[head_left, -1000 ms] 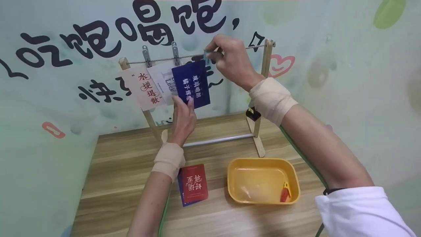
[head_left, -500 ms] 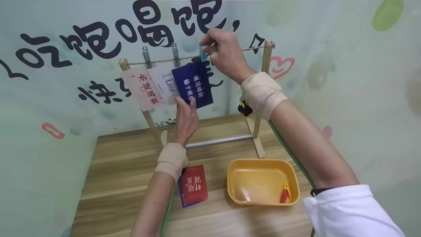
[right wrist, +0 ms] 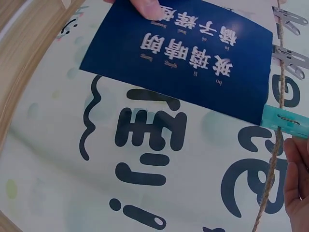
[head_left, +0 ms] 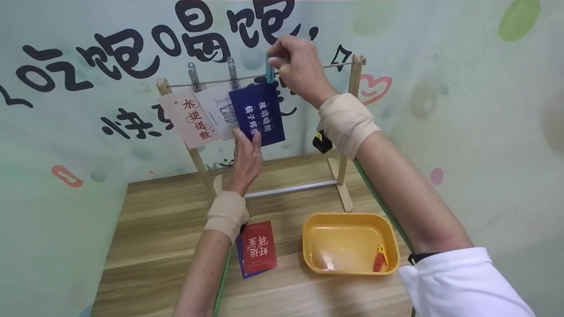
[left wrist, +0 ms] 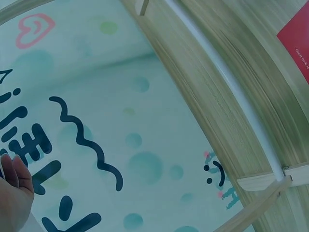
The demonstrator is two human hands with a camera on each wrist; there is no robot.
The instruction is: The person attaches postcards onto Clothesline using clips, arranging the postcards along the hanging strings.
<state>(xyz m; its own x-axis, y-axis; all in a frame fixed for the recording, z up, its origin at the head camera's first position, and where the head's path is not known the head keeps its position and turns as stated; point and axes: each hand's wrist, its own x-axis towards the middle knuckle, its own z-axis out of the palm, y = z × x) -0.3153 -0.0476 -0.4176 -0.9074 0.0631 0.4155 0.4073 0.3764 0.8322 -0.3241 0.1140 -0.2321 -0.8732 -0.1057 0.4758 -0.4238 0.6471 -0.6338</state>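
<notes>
My left hand [head_left: 247, 160] pinches the lower edge of a dark blue card [head_left: 263, 112] with white characters, thumb on the printed face; the fingers behind are hidden. At the card's top right corner, my right hand [head_left: 304, 68] pinches a teal clothespin [head_left: 270, 74] on the rope. In the right wrist view the clothespin [right wrist: 285, 121] sits across the rope [right wrist: 266, 193], touching the corner of the blue card [right wrist: 188, 63]. Left of it hang a pink card [head_left: 189, 119] and a white card [head_left: 218, 112], partly covered by the blue one, under two grey clothespins.
The rope runs between two wooden posts [head_left: 354, 81] joined low down by a pale bar [head_left: 293, 189]. On the table, a red card [head_left: 259, 251] overlaps another blue card. To its right stands a yellow tub [head_left: 348, 268] holding a red-and-yellow clothespin [head_left: 379, 259].
My right hand has shifted slightly left and up with the teal clothespin, which now stands upright at the rope over the blue card's corner. The left hand stays on the card.
</notes>
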